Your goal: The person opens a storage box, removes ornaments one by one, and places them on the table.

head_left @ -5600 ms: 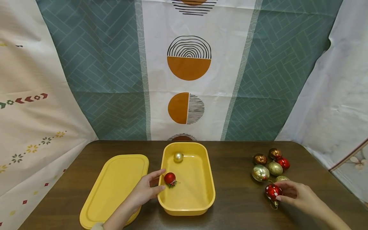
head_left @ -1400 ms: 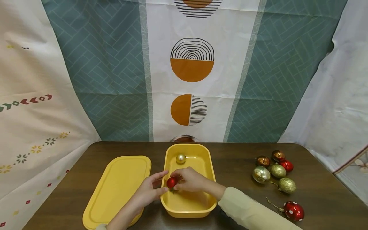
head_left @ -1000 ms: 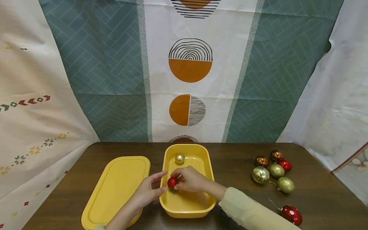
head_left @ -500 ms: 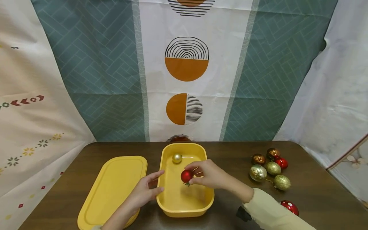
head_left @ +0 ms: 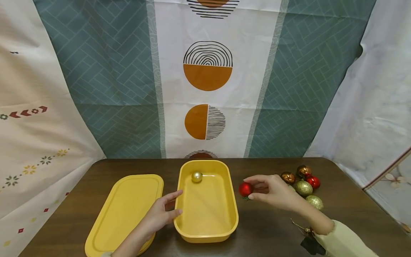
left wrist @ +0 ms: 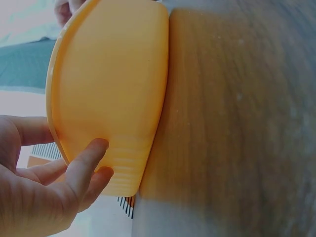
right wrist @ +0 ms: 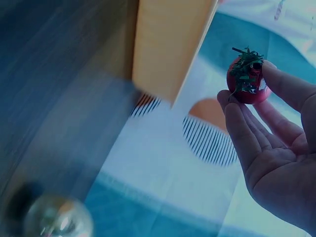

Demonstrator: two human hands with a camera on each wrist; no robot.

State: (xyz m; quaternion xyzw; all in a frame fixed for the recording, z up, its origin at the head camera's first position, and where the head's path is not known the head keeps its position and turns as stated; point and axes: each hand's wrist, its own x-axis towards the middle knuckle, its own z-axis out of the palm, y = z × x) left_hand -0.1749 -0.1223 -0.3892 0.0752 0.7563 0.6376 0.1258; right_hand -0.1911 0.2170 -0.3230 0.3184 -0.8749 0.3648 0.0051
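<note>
My right hand (head_left: 277, 192) pinches a small red Christmas bauble (head_left: 245, 189) between thumb and fingertips, just right of the yellow box (head_left: 208, 238). In the right wrist view, green tinsel trims the bauble (right wrist: 237, 81), which hangs clear of the table. My left hand (head_left: 163, 212) rests its fairly straight fingertips against the box's left side. From the left wrist, some fingers (left wrist: 81, 165) touch the outer wall and others meet the rim. A small gold bauble (head_left: 197, 176) lies inside the box near its far end.
A yellow lid (head_left: 128, 210) lies flat left of the box. At the right are copper baubles (head_left: 303, 171), a red one (head_left: 313, 181) and glittery gold ones (head_left: 303, 188). My forearm mostly hides a spotted red ornament; its gold cord (head_left: 300, 225) shows. Patterned cloth (head_left: 205, 78) hangs behind the table.
My right hand put down the spotted ornament, took the red bauble from the box's left side, and carried it right, past the box's right rim. My left hand stays at the box.
</note>
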